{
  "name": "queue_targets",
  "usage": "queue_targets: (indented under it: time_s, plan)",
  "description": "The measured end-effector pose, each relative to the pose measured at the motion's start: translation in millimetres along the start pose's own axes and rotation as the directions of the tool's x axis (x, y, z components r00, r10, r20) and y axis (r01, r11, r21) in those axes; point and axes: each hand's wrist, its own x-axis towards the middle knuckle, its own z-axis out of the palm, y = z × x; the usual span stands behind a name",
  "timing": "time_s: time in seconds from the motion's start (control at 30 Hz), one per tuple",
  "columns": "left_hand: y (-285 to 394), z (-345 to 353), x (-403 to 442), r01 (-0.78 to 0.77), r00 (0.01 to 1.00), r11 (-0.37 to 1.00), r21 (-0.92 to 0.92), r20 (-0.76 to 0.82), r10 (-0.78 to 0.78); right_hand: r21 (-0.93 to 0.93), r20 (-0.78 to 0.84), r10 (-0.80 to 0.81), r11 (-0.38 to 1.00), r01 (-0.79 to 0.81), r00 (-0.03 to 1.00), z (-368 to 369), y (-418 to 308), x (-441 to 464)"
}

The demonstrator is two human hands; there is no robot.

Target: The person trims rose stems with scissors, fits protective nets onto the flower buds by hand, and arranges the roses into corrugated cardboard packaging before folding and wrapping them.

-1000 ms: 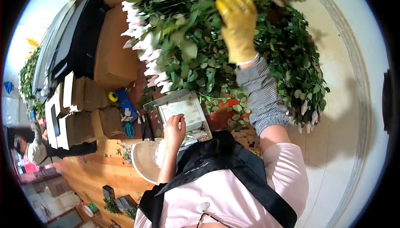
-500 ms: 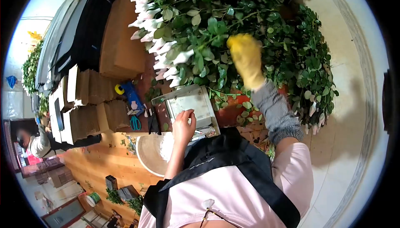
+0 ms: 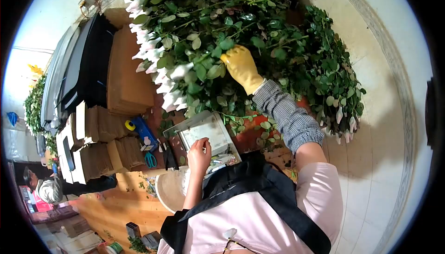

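Observation:
A yellow glove and a grey checked sleeve cover my right hand (image 3: 242, 68), whose fingers are closed round a leafy stem at the near side of the big pile of roses (image 3: 204, 26). The white-wrapped rose heads (image 3: 150, 50) line the pile's left edge; one wrapped head (image 3: 181, 71) lies just left of the glove. Bare, my left hand (image 3: 199, 155) hovers over the lower edge of a metal tray (image 3: 204, 131), fingers curled; whether it holds anything is too small to tell.
Cardboard stacks (image 3: 95, 147), a large brown box (image 3: 130, 70), a blue tape dispenser (image 3: 144, 133) and teal scissors (image 3: 150, 160) lie to the left. A round bin (image 3: 171, 191) stands below the tray. Another person (image 3: 48, 190) is at far left. More roses (image 3: 336, 73) lie right.
My gloved right hand has moved left and closed on a stem. My left hand stays by the tray. The whole view has shifted as the head moved.

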Motion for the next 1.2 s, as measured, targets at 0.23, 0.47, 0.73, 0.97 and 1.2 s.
queue_targets:
  time_s: [0.23,0.47,0.73,0.97,1.2]
  plan:
    - [1,-1,-2,-0.011,1.0,1.0,0.018,-0.017,0.011,0.441,-0.17,0.398,0.849,-0.292,0.901,-1,-6,74]
    - [2,0,-1,0.019,0.999,1.0,0.005,-0.027,-0.019,0.25,-0.028,0.416,0.883,-0.397,0.909,82,-20,104]
    - [5,-3,-1,-0.011,0.997,1.0,0.018,-0.082,0.012,0.785,0.108,0.399,0.528,-0.325,0.911,65,6,71]
    - [4,-5,-2,-0.042,0.996,0.999,0.018,-0.076,0.043,0.172,0.326,-0.058,0.985,0.001,0.944,34,18,19]
    - [-1,-4,-4,-0.083,0.992,0.997,0.001,-0.097,0.083,-0.087,0.484,0.023,0.996,0.023,0.875,35,18,52]
